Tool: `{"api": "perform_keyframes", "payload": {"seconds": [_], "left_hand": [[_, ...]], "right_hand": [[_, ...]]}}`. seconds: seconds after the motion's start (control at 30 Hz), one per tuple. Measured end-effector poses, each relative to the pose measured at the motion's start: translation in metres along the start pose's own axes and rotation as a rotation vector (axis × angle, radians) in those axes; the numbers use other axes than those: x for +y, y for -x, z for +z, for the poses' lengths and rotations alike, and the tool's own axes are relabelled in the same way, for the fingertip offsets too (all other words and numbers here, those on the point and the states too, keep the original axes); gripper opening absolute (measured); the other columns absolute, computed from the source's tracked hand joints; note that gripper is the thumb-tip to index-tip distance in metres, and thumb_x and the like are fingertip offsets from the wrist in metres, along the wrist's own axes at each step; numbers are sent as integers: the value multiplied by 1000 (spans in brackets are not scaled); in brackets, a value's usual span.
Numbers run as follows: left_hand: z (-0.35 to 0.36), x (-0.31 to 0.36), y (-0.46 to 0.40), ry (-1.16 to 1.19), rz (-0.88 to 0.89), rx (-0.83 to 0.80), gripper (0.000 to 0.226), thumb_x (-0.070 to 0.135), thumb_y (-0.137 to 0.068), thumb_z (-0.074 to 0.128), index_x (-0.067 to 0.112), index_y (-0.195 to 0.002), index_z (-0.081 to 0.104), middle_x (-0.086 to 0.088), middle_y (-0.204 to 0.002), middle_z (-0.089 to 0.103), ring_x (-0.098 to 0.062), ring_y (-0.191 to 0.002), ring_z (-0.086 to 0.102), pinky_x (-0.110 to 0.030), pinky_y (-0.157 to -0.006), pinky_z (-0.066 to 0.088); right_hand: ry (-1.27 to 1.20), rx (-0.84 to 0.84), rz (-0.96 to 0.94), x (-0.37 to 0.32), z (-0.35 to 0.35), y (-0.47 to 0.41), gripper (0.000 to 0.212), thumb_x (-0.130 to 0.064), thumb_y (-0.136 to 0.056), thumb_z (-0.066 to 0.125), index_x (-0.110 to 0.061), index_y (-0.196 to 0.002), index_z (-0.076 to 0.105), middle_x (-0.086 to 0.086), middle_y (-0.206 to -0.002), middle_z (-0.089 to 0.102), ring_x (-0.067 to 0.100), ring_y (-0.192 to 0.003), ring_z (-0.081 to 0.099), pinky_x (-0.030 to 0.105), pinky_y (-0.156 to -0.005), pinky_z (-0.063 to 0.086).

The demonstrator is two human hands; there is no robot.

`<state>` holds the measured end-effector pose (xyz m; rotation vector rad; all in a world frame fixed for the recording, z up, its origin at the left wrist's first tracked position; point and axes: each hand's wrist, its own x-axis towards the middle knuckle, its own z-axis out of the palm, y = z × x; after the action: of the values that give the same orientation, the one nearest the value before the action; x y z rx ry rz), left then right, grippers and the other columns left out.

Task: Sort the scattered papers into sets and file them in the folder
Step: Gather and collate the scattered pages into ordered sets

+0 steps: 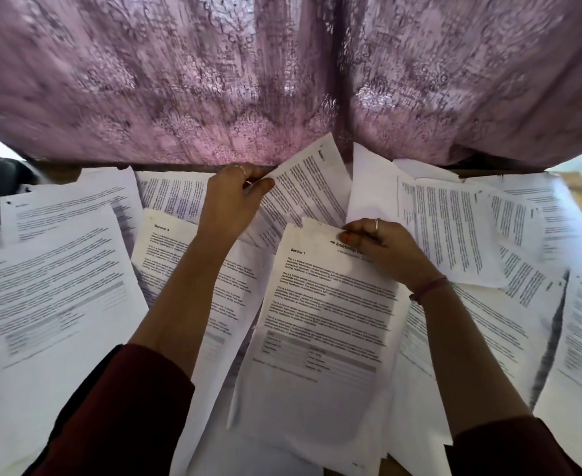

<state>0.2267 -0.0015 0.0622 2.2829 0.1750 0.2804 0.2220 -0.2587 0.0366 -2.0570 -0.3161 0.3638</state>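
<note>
Pinching the top edge of a "Section 1" sheet (pixel 320 324), our right hand (pixel 382 249) curls over its half-hidden title, while our left hand (pixel 234 197) grips a tilted page (pixel 306 190) at the far edge. Scattered papers (pixel 59 290) bury the desk (pixel 572 187) almost wholly; most print is blurred. We see no folder. A purple curtain (pixel 179 80) hangs behind.

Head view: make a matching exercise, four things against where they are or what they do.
1. left hand
2. right hand
3. Section 1 sheet
4. curtain

a. hangs behind the table
b. pinches a tilted sheet at the far edge
c. lies in the middle, top corner gripped
d. grips the Section 1 sheet's top

Pairs: 1-b, 2-d, 3-c, 4-a
</note>
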Motion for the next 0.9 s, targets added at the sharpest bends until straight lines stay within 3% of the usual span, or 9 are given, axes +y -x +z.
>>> {"api": "perform_keyframes", "payload": {"seconds": [0.17, 0.3, 0.4, 0.47, 0.57, 0.77, 0.9], "left_hand": [[-24, 12, 19, 99, 89, 201, 20, 24, -89, 68, 10, -102, 74, 2, -87, 66, -5, -74, 58, -2, -65, 36], [-44, 22, 34, 231, 104, 320, 18, 23, -87, 71, 14, -103, 74, 5, -81, 65, 12, -65, 56, -3, -65, 39], [-60, 32, 41, 330, 86, 406, 13, 26, -87, 72, 21, -100, 72, 6, -73, 64, 0, -63, 54, -16, -64, 45], [-71, 41, 44, 431, 63, 442, 17, 27, -88, 71, 15, -100, 73, 2, -77, 69, -9, -69, 61, -20, -66, 49], [-85, 53, 48, 549, 35, 462, 16, 27, -89, 70, 14, -99, 72, 10, -84, 73, -3, -75, 66, -19, -70, 53], [-106, 67, 50, 802, 9, 466, 18, 19, -94, 62, 8, -106, 70, 2, -98, 75, -10, -90, 69, -27, -84, 56], [-102, 66, 58, 884, -98, 325, 14, 13, -97, 57, 10, -106, 68, -9, -108, 71, -18, -98, 66, -40, -97, 52]], "right_hand": [[-62, 37, -63, -20, -2, 13, 11, -29, -87, 69, -39, -88, 71, -26, -85, 71, -10, -81, 63, 2, -73, 42], [-81, 57, -104, -41, -6, 26, 10, -28, -86, 69, -37, -89, 72, -23, -87, 72, -7, -85, 65, 4, -77, 43], [-29, 77, -142, -56, -11, 34, 12, -27, -86, 70, -39, -88, 70, -29, -84, 70, -13, -83, 62, 1, -75, 40], [-2, 95, -162, -65, -15, 41, 12, -28, -86, 70, -39, -88, 70, -30, -82, 69, -14, -82, 62, 0, -73, 40], [41, 112, -201, -79, -20, 49, 12, -28, -86, 70, -40, -88, 69, -33, -81, 67, -15, -81, 60, -2, -72, 39], [119, 114, -281, -115, -29, 56, 13, -29, -87, 69, -42, -87, 68, -39, -78, 64, -18, -77, 59, -2, -71, 38], [106, 88, -309, -133, -36, 57, 9, -28, -86, 70, -35, -90, 70, -21, -84, 70, -13, -76, 61, 2, -75, 43]]}}
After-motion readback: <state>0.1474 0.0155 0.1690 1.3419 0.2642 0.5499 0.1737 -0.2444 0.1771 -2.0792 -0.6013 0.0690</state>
